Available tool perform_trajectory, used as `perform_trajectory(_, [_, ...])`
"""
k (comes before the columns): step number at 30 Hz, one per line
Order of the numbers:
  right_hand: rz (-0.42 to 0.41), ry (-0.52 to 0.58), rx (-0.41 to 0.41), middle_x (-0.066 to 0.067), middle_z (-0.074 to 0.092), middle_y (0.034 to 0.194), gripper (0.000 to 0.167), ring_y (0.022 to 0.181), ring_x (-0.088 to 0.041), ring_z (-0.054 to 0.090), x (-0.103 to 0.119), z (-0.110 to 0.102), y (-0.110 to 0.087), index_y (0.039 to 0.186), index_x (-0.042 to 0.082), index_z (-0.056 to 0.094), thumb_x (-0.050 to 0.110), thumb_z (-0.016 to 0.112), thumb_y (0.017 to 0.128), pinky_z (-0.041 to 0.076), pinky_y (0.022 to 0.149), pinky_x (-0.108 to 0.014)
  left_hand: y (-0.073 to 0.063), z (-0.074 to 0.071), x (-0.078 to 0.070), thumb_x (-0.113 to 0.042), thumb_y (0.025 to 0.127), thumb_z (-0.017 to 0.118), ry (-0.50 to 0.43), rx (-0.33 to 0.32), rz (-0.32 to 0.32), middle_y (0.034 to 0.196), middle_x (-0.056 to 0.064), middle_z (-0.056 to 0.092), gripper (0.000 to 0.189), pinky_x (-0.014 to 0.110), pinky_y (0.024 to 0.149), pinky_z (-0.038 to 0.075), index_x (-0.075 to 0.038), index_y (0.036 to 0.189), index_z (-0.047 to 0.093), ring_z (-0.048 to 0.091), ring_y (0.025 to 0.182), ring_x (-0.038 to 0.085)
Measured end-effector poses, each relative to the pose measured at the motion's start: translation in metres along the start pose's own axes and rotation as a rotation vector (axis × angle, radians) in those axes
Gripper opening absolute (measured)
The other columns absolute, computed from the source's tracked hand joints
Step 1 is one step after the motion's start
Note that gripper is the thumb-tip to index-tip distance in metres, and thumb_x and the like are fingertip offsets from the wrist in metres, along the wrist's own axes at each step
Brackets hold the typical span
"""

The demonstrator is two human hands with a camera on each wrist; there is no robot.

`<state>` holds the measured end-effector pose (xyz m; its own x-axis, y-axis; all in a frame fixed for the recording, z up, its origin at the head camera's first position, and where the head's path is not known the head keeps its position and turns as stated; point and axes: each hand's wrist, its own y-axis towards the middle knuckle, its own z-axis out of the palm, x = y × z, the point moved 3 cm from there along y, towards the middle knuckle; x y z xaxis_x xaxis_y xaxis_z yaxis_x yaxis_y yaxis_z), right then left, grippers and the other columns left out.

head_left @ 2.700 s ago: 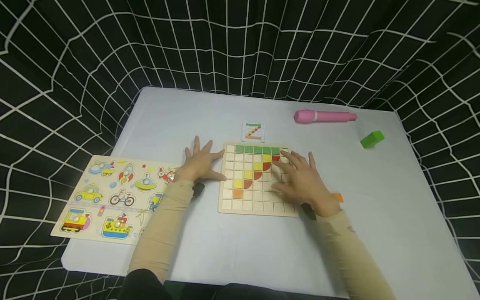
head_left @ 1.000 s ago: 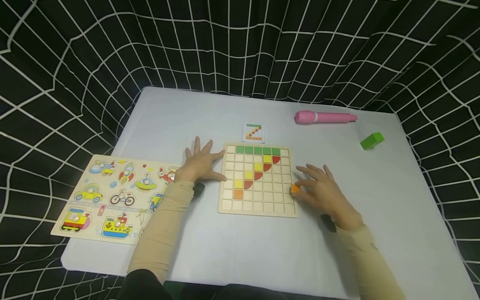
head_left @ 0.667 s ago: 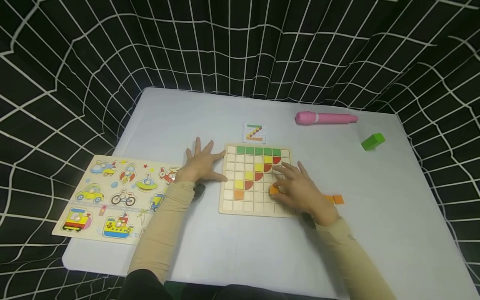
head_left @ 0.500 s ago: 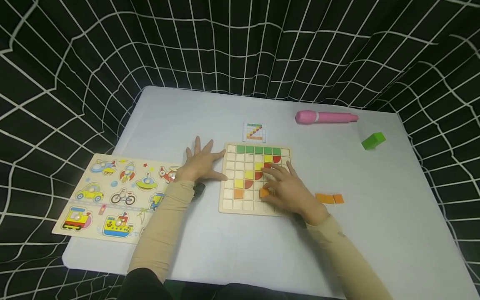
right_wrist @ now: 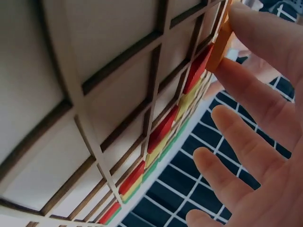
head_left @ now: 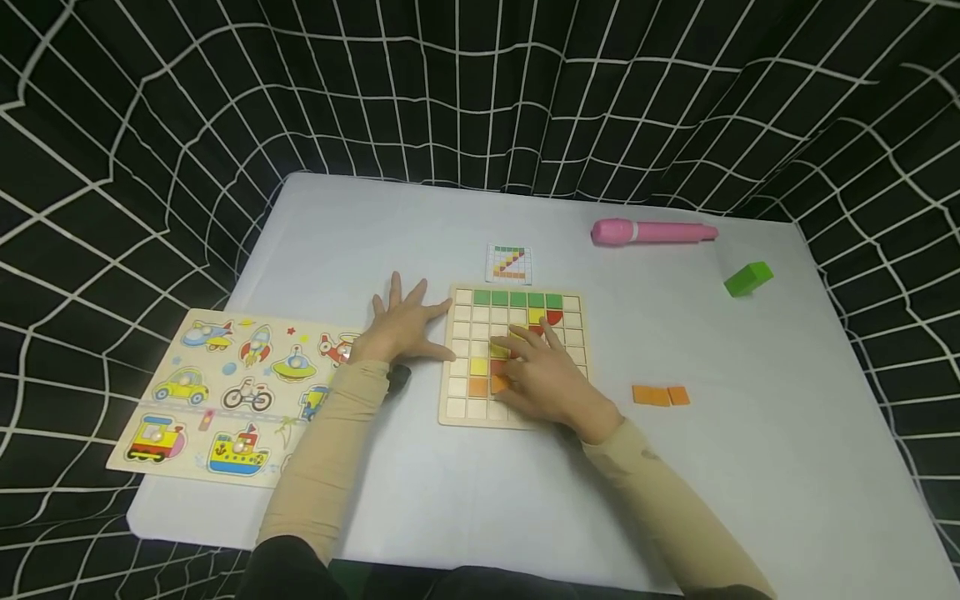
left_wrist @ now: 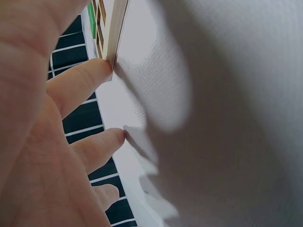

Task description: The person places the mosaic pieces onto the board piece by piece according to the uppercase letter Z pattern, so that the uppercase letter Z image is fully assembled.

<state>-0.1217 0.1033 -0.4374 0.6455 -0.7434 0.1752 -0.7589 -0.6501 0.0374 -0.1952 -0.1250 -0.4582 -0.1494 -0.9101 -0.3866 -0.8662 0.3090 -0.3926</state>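
Observation:
My right hand [head_left: 546, 379] pinches an orange square tile [right_wrist: 220, 49] between thumb and forefinger, low over the wooden grid board [head_left: 517, 412]. In the head view that tile is just right of an orange tile [head_left: 477, 387] seated in the grid. My left hand [head_left: 401, 331] lies spread at the board's left edge, its thumb and forefinger touching the rim, as the left wrist view also shows. The board carries a row of green tiles [head_left: 517, 299] along the top and a diagonal of yellow tiles [head_left: 478, 367] beside red quarter-round tiles [head_left: 554, 317], partly hidden by my right hand.
Several orange tiles [head_left: 651, 396] lie in a row right of the board. Behind it is a small pattern card [head_left: 509, 263]. A picture puzzle board [head_left: 225, 400] lies under my left forearm. A pink microphone-shaped object [head_left: 652, 232] and a green block [head_left: 748, 279] are at the back right.
My right hand has picked up an orange tile from right of the board and carried it left across the grid, beside the seated orange tile. My left hand has stayed at the board's edge.

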Motion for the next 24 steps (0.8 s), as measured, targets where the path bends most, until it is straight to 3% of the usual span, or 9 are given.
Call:
perform_trajectory(9, [0.020,-0.027,0.030,-0.003,0.064,0.145,0.034,0.146,-0.036,0.049,-0.0012,0.0026,0.0022,0.109,0.012,0.081,0.036,0.083,0.085,0.024,0.125,-0.072,0.0006,-0.0030,-0.0005,-0.063,0.078,0.081,-0.005,0.008,0.003,0.176,0.016,0.002,0.101,0.078,0.123,-0.005,-0.031,0.161,0.033,-0.026,0.156,0.050])
perform_trajectory(24, [-0.023,-0.063,-0.036,-0.005,0.068,0.140,0.025,0.139,-0.037,0.056,0.0004,0.0049,-0.0030,0.096,0.018,0.084,0.038,0.087,0.081,0.027,0.123,-0.073,-0.0006,-0.0009,0.0008,-0.061,0.078,0.082,-0.013,0.006,0.004,0.176,0.016,0.001,0.101,0.079,0.122,-0.005,-0.031,0.161,0.033,-0.027,0.156,0.050])
